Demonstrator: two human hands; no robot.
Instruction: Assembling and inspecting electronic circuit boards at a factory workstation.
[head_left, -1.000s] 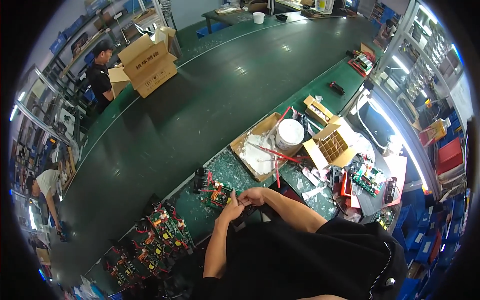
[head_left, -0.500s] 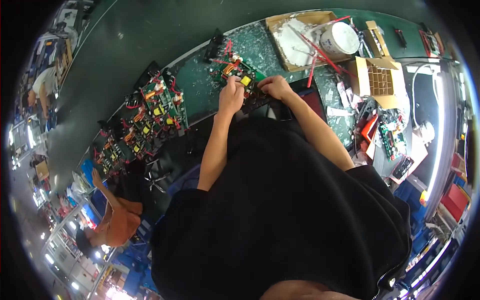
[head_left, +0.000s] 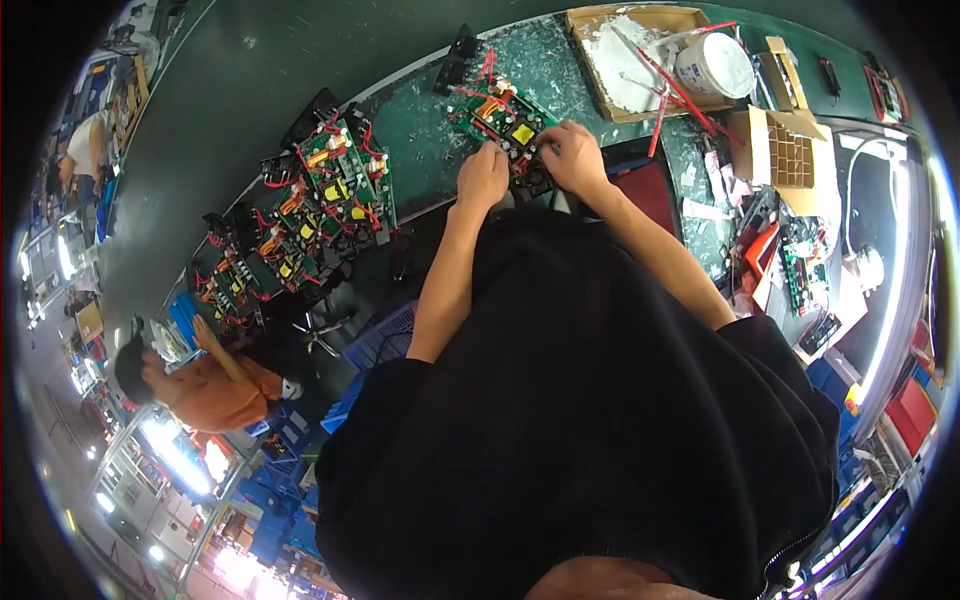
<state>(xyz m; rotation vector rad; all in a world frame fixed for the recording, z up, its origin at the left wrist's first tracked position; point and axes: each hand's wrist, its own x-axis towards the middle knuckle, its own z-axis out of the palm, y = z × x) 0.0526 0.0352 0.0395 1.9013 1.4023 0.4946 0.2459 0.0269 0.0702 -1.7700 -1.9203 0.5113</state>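
A green circuit board (head_left: 495,108) with red wires and a yellow transformer (head_left: 523,134) lies in front of me on the bench. My left hand (head_left: 484,178) is closed, its fingertips at the near left side of the board. On the opposite side, my right hand (head_left: 573,160) curls its fingers against the board's right edge, close to the transformer. Both hands appear to grip the board; the undersides of the fingers are hidden. A black part (head_left: 460,62) sits by the board's far left corner, beside the red wires.
Several similar boards (head_left: 325,190) are grouped along the bench at left. Far right stand a cardboard tray (head_left: 590,60) of white paste, a white tub (head_left: 718,66), red sticks (head_left: 672,88) and a divided carton (head_left: 790,160). A person in orange (head_left: 215,390) works at lower left.
My left hand has drawn back from the transformer toward the board's near side. My right fingers have come nearer the transformer. The whole view has shifted slightly, and the person in orange has moved.
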